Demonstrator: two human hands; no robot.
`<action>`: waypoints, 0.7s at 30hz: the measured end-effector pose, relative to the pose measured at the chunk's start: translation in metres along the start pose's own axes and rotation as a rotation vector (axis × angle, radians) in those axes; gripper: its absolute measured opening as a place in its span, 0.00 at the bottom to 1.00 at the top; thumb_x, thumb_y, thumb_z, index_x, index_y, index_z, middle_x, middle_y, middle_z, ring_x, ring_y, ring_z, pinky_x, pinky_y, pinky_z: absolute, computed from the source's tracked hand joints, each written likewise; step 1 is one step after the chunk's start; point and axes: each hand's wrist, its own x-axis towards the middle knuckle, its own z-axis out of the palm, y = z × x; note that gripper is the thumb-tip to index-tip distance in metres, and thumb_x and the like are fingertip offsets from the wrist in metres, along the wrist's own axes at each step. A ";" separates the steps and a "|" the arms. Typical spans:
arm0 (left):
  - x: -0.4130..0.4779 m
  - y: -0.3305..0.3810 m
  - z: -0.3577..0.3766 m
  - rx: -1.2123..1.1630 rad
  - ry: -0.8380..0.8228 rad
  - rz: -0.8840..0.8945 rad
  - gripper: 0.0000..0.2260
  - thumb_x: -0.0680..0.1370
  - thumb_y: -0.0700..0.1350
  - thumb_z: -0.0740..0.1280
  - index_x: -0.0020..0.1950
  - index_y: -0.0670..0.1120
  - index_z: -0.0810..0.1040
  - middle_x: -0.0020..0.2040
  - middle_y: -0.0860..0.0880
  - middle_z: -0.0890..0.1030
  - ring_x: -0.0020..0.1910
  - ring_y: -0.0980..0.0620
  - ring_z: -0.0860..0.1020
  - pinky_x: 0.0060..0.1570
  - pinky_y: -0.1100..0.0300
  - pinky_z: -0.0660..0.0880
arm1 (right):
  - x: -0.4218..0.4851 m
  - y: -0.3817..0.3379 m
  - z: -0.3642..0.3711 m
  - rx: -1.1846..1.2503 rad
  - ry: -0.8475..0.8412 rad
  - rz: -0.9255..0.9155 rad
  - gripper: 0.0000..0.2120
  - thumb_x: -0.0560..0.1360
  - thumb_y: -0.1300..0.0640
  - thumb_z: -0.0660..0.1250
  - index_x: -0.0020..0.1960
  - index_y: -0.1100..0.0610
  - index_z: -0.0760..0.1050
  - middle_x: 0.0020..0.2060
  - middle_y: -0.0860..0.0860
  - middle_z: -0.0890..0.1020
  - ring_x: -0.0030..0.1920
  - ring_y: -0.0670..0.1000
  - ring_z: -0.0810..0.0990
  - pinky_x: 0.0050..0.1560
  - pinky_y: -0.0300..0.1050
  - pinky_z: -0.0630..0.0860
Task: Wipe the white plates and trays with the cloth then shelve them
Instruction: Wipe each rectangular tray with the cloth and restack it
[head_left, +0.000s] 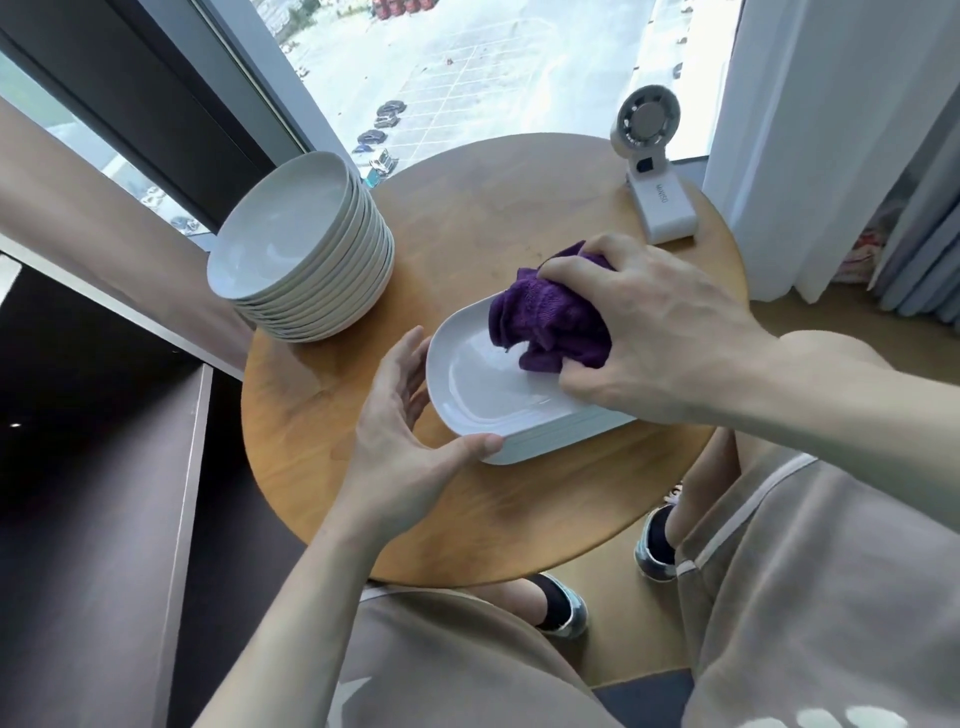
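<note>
Your right hand (649, 332) grips the bunched cloth (550, 322), pressing it into the top tray (483, 384) on the table (519, 208), while your left hand (405, 431), fingers straight, braces the tray's end against sliding.

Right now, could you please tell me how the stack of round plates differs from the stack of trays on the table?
The stack of round plates is circular and tall; the stack of trays is oblong and low. The plates stand untouched; the trays have the left hand bracing their end while the right hand presses the purple cloth into the top one. Both are white.
</note>
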 end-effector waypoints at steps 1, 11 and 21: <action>0.000 0.000 0.000 0.006 -0.001 0.000 0.53 0.59 0.54 0.83 0.80 0.50 0.62 0.74 0.56 0.72 0.73 0.62 0.70 0.72 0.61 0.68 | 0.000 0.000 0.000 -0.003 -0.001 -0.001 0.37 0.66 0.30 0.59 0.72 0.43 0.68 0.62 0.52 0.75 0.57 0.58 0.77 0.58 0.54 0.75; -0.001 0.000 0.000 -0.004 0.026 -0.017 0.44 0.62 0.46 0.84 0.75 0.46 0.71 0.71 0.52 0.77 0.70 0.58 0.74 0.72 0.55 0.70 | -0.001 0.000 0.000 0.022 0.012 -0.001 0.36 0.67 0.31 0.62 0.72 0.43 0.68 0.63 0.52 0.74 0.57 0.59 0.76 0.59 0.54 0.75; -0.002 0.007 -0.009 0.226 0.072 0.139 0.36 0.69 0.55 0.76 0.75 0.45 0.72 0.72 0.50 0.74 0.73 0.54 0.71 0.72 0.50 0.71 | -0.001 -0.003 -0.002 0.074 0.026 -0.009 0.40 0.64 0.29 0.55 0.73 0.43 0.68 0.65 0.51 0.74 0.58 0.58 0.76 0.60 0.53 0.75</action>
